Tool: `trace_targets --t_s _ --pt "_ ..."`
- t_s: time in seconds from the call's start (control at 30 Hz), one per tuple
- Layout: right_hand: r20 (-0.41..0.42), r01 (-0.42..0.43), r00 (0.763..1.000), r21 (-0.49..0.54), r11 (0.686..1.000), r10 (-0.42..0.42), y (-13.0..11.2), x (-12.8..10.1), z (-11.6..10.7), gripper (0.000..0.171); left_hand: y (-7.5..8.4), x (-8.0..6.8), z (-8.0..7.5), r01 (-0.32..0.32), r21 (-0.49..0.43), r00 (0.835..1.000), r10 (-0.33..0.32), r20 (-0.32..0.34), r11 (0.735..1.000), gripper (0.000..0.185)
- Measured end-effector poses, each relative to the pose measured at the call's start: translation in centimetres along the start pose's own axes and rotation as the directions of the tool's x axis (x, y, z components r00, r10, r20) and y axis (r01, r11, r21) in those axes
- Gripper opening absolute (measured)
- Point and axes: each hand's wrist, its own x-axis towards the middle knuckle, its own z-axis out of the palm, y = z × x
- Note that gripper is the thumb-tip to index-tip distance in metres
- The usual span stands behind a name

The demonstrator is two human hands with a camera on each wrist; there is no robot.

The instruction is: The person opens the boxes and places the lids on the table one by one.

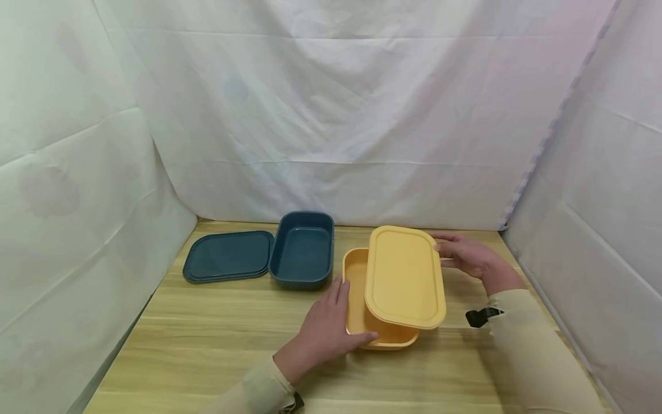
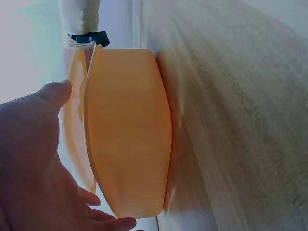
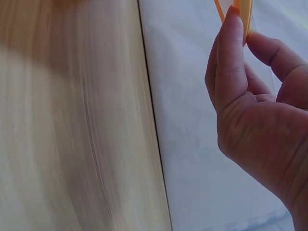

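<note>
A yellow container (image 1: 355, 299) stands on the wooden table (image 1: 217, 339), right of centre. Its yellow lid (image 1: 405, 277) lies askew on top, shifted to the right, so the container's left part shows open. My left hand (image 1: 336, 322) rests against the container's left side with straight fingers and the thumb at the front rim. In the left wrist view that hand (image 2: 43, 159) lies spread beside the container's wall (image 2: 130, 134). My right hand (image 1: 441, 250) pinches the lid's far right edge. The right wrist view shows thumb and fingers (image 3: 231, 57) closed on the lid's thin rim (image 3: 242, 12).
A dark blue container (image 1: 302, 250) stands open at the back, left of the yellow one, with its blue lid (image 1: 227, 256) flat on the table beside it. White cloth walls (image 1: 331, 115) enclose the table at the back and on both sides.
</note>
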Motion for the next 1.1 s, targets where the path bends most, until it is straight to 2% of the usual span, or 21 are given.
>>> trace_targets --t_s 0.33,0.6,0.9,1.1 --pt "-0.021 -0.005 1.000 0.068 0.998 0.007 -0.2 -0.8 -1.0 0.062 0.0 0.2 0.7 0.029 0.085 0.998 -0.033 0.045 0.996 0.136" --pt "-0.049 -0.015 0.999 0.102 0.995 0.020 -0.5 -1.1 -1.4 0.054 0.0 0.4 1.0 0.050 0.119 0.995 -0.059 0.075 0.992 0.142" --pt "-0.060 -0.018 0.998 0.101 0.995 0.024 -0.9 -1.7 -1.6 0.043 0.1 0.4 0.9 0.055 0.121 0.995 -0.064 0.075 0.991 0.143" --pt "-0.078 -0.027 0.996 0.087 0.996 0.034 -1.2 -1.9 -1.8 0.058 0.1 0.4 0.9 0.054 0.129 0.996 -0.064 0.068 0.990 0.144"
